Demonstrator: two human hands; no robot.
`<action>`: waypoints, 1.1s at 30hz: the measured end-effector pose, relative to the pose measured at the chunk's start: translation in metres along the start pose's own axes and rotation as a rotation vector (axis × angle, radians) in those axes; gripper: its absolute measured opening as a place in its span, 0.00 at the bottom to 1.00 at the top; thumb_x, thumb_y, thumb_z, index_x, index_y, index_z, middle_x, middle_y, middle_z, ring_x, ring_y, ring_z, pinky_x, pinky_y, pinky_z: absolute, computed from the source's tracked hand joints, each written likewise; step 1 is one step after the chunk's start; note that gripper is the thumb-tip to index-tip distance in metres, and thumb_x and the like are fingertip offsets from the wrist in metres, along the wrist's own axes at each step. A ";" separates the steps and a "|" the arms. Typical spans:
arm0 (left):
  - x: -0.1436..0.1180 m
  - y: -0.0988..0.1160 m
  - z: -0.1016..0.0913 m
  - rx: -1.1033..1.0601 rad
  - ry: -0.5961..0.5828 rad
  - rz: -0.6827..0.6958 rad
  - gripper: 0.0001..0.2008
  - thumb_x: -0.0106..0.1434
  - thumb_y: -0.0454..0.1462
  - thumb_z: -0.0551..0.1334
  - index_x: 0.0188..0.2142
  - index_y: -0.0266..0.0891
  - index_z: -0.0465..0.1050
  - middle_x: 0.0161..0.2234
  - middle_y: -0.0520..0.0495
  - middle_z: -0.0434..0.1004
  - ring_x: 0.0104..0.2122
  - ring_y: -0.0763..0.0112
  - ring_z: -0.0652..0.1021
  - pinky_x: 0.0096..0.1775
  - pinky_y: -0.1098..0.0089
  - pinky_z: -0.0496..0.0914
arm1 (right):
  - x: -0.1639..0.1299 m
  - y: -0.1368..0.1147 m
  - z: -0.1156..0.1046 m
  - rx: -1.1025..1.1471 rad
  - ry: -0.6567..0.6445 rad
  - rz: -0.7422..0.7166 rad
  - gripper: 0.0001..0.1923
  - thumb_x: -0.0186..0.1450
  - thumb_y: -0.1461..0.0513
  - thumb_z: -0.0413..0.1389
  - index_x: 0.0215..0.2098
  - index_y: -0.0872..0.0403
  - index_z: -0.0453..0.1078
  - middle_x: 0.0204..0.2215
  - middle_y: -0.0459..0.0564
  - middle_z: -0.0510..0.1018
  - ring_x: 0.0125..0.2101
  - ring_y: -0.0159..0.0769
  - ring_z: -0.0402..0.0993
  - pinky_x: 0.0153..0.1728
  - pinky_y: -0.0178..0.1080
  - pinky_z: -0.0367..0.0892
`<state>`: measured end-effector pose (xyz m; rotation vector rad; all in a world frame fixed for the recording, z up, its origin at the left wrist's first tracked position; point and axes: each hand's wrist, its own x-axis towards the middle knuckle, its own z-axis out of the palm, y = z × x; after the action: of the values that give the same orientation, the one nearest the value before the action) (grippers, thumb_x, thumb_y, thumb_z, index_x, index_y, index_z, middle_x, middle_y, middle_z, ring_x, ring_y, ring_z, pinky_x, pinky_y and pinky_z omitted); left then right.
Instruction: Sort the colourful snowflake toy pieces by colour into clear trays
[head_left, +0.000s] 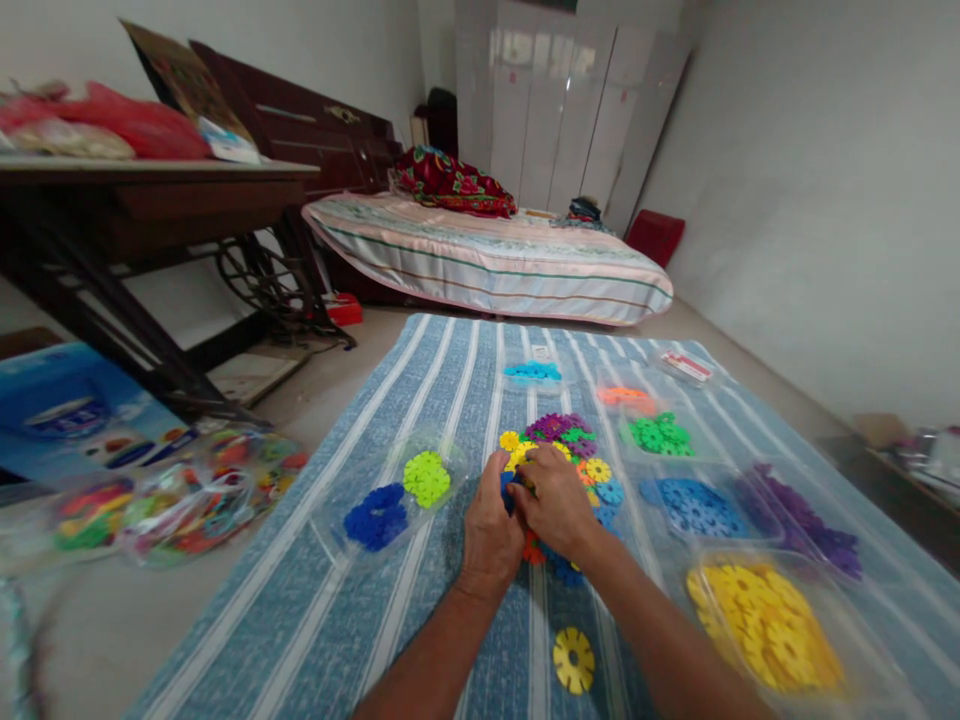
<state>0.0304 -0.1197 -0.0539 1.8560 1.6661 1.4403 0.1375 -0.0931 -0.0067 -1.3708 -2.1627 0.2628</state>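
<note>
My left hand [487,535] and my right hand [559,495] meet at the middle of the striped cloth, fingers closed. Between them shows a dark blue notched disc [508,492], partly covered by the fingers; both hands grip it. Behind and beneath the hands lies a cluster of multicoloured notched discs [559,428], in purple, green, yellow, orange and blue. My hands hide much of that cluster, so I cannot tell how its pieces join. Nearer to me, a single yellow notched disc [574,660] lies flat on the cloth, between my forearms.
Left of my hands, a clear tray [334,555] holds dark blue and lime discs. On the right stand several clear trays, with yellow discs [765,625], blue discs [694,508], purple discs [814,525] and green discs [660,435]. Light blue discs [532,371] sit at the far side.
</note>
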 end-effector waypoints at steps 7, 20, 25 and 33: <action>-0.002 0.003 0.000 0.092 -0.046 0.078 0.31 0.57 0.38 0.60 0.59 0.35 0.53 0.55 0.35 0.65 0.55 0.57 0.67 0.55 0.57 0.64 | -0.014 0.024 -0.029 0.020 0.194 0.094 0.09 0.60 0.63 0.52 0.24 0.53 0.70 0.34 0.52 0.76 0.40 0.38 0.69 0.45 0.40 0.63; 0.004 -0.011 0.002 0.198 -0.052 -0.004 0.19 0.59 0.33 0.54 0.51 0.35 0.64 0.51 0.38 0.70 0.53 0.61 0.70 0.56 0.57 0.64 | -0.076 0.048 -0.068 -0.361 0.417 0.041 0.09 0.64 0.62 0.50 0.34 0.55 0.72 0.38 0.55 0.75 0.47 0.43 0.67 0.50 0.47 0.61; 0.005 -0.012 0.000 0.220 -0.057 0.014 0.18 0.60 0.33 0.53 0.50 0.31 0.65 0.50 0.36 0.71 0.51 0.59 0.71 0.54 0.56 0.66 | -0.072 0.019 -0.031 -0.313 0.175 0.061 0.08 0.63 0.60 0.53 0.36 0.55 0.72 0.43 0.57 0.73 0.52 0.46 0.62 0.52 0.48 0.59; 0.006 -0.013 0.001 0.241 -0.017 0.078 0.17 0.58 0.32 0.53 0.47 0.32 0.67 0.47 0.37 0.73 0.49 0.61 0.73 0.52 0.58 0.68 | -0.064 0.014 -0.017 -0.372 0.110 0.076 0.07 0.63 0.62 0.53 0.30 0.54 0.71 0.39 0.56 0.74 0.52 0.47 0.62 0.49 0.48 0.59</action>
<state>0.0225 -0.1098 -0.0615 2.0732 1.8484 1.2967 0.1781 -0.1454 -0.0209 -1.6279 -2.1415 -0.1941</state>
